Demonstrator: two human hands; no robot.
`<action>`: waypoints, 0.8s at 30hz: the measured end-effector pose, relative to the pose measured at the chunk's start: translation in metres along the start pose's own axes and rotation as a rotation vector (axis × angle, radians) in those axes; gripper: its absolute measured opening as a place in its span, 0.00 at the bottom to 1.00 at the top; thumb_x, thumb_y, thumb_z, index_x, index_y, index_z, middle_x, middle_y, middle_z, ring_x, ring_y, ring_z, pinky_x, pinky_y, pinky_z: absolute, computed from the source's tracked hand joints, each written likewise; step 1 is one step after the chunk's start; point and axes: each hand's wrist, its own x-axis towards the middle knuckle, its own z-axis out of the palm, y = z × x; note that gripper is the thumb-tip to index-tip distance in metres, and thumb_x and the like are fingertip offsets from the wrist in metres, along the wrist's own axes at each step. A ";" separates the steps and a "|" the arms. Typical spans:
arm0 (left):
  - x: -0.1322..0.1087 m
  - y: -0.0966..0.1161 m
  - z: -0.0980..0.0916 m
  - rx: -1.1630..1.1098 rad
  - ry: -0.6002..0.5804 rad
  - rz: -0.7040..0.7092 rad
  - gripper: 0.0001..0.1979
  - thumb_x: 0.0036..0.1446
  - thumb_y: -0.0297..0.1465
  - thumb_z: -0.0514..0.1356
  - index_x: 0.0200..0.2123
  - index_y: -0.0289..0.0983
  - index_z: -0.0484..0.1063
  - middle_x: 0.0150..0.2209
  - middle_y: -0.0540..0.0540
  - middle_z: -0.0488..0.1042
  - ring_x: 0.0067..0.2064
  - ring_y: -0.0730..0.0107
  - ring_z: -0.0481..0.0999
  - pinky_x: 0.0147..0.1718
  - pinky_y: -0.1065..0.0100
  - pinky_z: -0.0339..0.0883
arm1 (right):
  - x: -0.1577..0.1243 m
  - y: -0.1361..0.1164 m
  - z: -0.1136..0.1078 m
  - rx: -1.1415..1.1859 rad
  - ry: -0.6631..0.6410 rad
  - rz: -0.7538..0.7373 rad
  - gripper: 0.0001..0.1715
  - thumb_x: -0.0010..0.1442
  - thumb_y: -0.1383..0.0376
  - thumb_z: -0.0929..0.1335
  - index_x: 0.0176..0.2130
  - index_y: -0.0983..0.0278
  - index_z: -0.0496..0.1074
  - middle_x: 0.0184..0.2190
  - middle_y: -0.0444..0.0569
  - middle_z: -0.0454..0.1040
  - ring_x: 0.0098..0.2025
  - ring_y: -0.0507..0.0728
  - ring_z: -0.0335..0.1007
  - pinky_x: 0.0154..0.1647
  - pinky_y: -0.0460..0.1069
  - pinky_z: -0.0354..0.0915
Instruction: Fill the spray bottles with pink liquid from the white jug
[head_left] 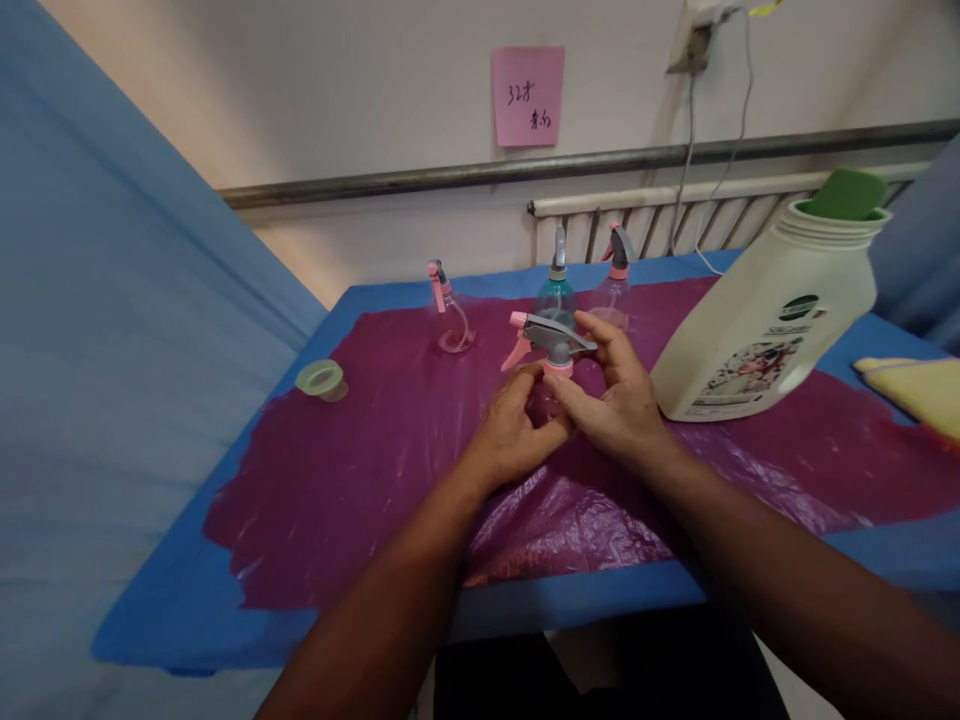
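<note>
Between my two hands stands a clear spray bottle (546, 402) with a pink collar and a grey and pink trigger head (553, 340). My left hand (514, 425) is wrapped round the bottle's body from the left. Held close to the collar, my right hand (619, 400) has its thumb against the pink ring and its fingers behind the head. Most of the bottle's body is hidden by my hands. Just behind are a blue spray bottle (553, 298) and a pink-headed clear spray bottle (613, 295). Another clear spray bottle (454, 325) stands farther left.
A large white jug (757, 320) with a green scoop (847, 195) in its mouth stands at my right. A pale green cap (321, 380) lies on the purple plastic sheet (360, 480) at left. A yellow cloth (915, 388) lies far right. Curtain, wall and rail border the table.
</note>
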 end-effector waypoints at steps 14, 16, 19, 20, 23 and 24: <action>0.001 0.005 -0.003 0.070 -0.045 -0.049 0.28 0.64 0.37 0.73 0.65 0.44 0.76 0.58 0.42 0.85 0.58 0.50 0.87 0.59 0.51 0.83 | 0.006 -0.017 -0.003 0.046 -0.008 -0.008 0.10 0.71 0.57 0.76 0.52 0.53 0.81 0.49 0.49 0.86 0.52 0.64 0.85 0.63 0.64 0.80; 0.001 0.003 -0.003 0.075 -0.032 -0.014 0.31 0.63 0.37 0.74 0.68 0.45 0.74 0.65 0.39 0.82 0.64 0.47 0.84 0.66 0.47 0.79 | 0.008 -0.020 -0.005 0.146 0.058 0.022 0.12 0.71 0.55 0.77 0.52 0.53 0.81 0.48 0.48 0.86 0.51 0.64 0.85 0.61 0.64 0.81; 0.000 0.001 -0.003 0.082 -0.029 0.033 0.31 0.63 0.37 0.75 0.68 0.44 0.74 0.67 0.39 0.80 0.67 0.47 0.82 0.70 0.45 0.75 | 0.016 -0.034 -0.013 0.266 0.163 0.031 0.13 0.70 0.53 0.79 0.50 0.52 0.81 0.47 0.48 0.86 0.48 0.62 0.86 0.56 0.63 0.84; -0.001 0.000 -0.002 0.079 -0.025 0.045 0.31 0.64 0.36 0.74 0.68 0.44 0.74 0.66 0.39 0.81 0.67 0.47 0.82 0.70 0.45 0.75 | 0.020 -0.042 -0.017 0.289 0.180 0.035 0.13 0.70 0.53 0.80 0.50 0.52 0.81 0.47 0.48 0.86 0.46 0.62 0.85 0.54 0.62 0.84; -0.003 -0.002 -0.002 0.061 -0.022 0.055 0.31 0.65 0.38 0.74 0.69 0.45 0.73 0.66 0.40 0.80 0.67 0.48 0.81 0.70 0.46 0.75 | 0.033 -0.073 -0.031 0.366 0.238 -0.021 0.10 0.67 0.56 0.81 0.47 0.51 0.83 0.45 0.46 0.85 0.36 0.56 0.80 0.41 0.56 0.83; -0.003 -0.003 -0.002 0.061 -0.028 0.046 0.32 0.65 0.39 0.75 0.69 0.45 0.72 0.67 0.40 0.80 0.67 0.47 0.81 0.70 0.46 0.75 | 0.037 -0.083 -0.035 0.394 0.264 -0.058 0.10 0.65 0.59 0.82 0.46 0.51 0.84 0.44 0.44 0.84 0.33 0.55 0.77 0.37 0.54 0.82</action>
